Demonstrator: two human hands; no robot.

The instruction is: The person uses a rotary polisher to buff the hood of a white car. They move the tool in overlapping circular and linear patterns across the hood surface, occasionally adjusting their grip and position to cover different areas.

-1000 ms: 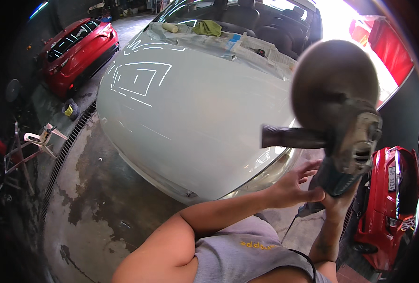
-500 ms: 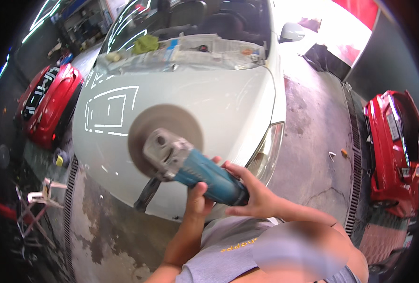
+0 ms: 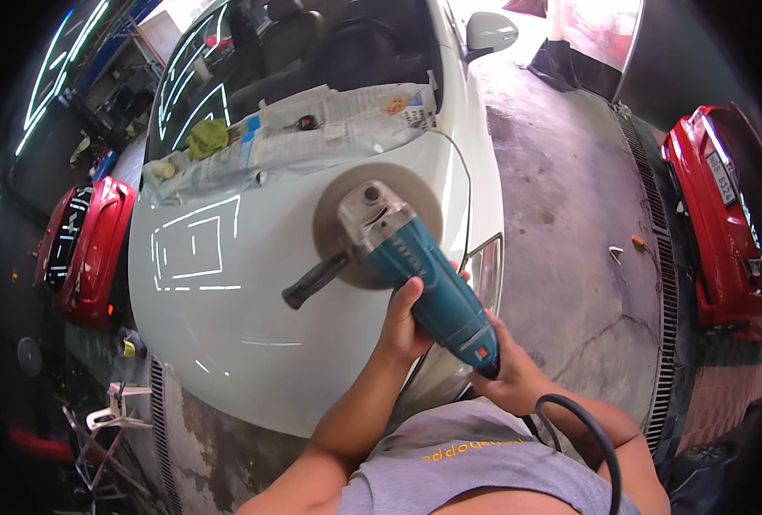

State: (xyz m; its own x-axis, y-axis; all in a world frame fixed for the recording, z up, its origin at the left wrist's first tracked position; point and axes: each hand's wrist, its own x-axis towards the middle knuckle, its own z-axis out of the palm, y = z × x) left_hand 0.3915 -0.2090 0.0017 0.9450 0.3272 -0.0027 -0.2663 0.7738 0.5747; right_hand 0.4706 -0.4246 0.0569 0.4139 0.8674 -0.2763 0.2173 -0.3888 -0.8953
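Observation:
A teal power polisher (image 3: 432,292) with a metal head is held over the white car's hood (image 3: 226,330). Its round tan pad (image 3: 417,190) lies over the far right part of the hood, blurred; I cannot tell whether it touches the paint. My left hand (image 3: 405,324) is closed around the middle of the polisher's body, thumb on top. At the rear end, my right hand (image 3: 511,371) grips the tool, with some fingers hidden beneath it. A black side handle (image 3: 312,281) sticks out to the left, with no hand on it.
Newspaper sheets (image 3: 347,129) cover the windshield base, with a green cloth (image 3: 207,139) on them. A black cord (image 3: 600,429) loops by my right arm. Red bumpers stand at left (image 3: 93,249) and right (image 3: 716,223). A folding stool (image 3: 115,416) is at lower left.
The polisher has moved right and farther up the hood, toward the headlight side. Both hands keep hold of it. The view has shifted, and the cord now shows beside my right arm.

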